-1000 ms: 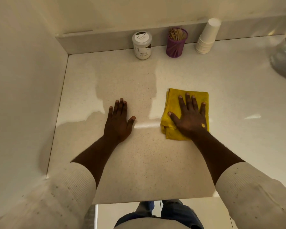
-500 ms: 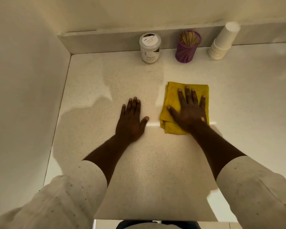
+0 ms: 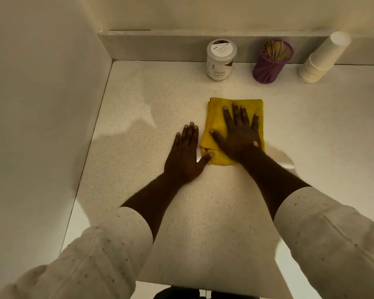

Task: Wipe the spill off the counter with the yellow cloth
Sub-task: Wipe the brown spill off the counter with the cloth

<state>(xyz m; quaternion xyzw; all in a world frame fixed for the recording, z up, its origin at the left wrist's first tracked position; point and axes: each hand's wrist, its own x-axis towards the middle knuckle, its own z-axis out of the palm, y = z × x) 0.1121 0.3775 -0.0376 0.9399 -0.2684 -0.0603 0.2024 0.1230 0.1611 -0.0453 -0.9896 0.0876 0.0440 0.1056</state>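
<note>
The folded yellow cloth (image 3: 214, 126) lies on the speckled pale counter (image 3: 203, 212), a little in front of the back wall. My right hand (image 3: 240, 137) is pressed flat on top of it, fingers spread and pointing away from me. My left hand (image 3: 184, 160) rests flat on the bare counter just left of the cloth, its thumb tip touching the cloth's near left corner. A pale glossy wet patch (image 3: 281, 156) shows on the counter right of my right wrist.
Against the back ledge stand a white "Masala Extract" jar (image 3: 220, 59), a purple holder of wooden sticks (image 3: 270, 61) and a tilted stack of paper cups (image 3: 322, 59). A side wall (image 3: 41, 126) bounds the counter on the left. The counter's front edge is near my body.
My right hand has slid the cloth to the left, closer in line with the jar. My left hand has closed in until its thumb meets the cloth. The glossy streak between them is covered.
</note>
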